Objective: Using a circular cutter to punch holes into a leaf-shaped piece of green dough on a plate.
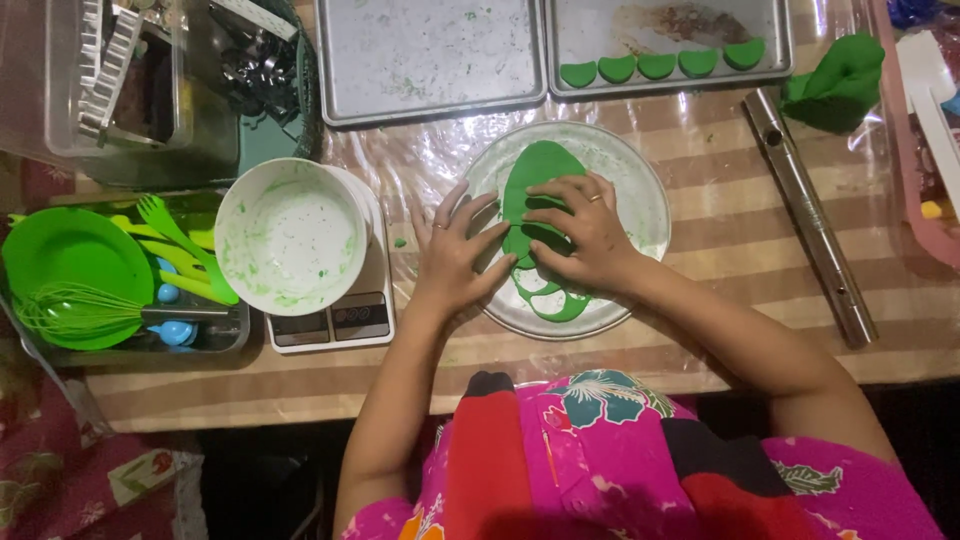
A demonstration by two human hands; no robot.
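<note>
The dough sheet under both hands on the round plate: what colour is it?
Bright green; the dough sheet shows best in the head view.

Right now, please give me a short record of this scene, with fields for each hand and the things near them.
left hand: flat on the round plate, fingers touching the green dough sheet
right hand: pressing down on the dough sheet
dough state: holes cut near its lower edge
left of plate: white bowl on a kitchen scale
far tray: five green half-round pieces
right of plate: metal rolling pin
</note>
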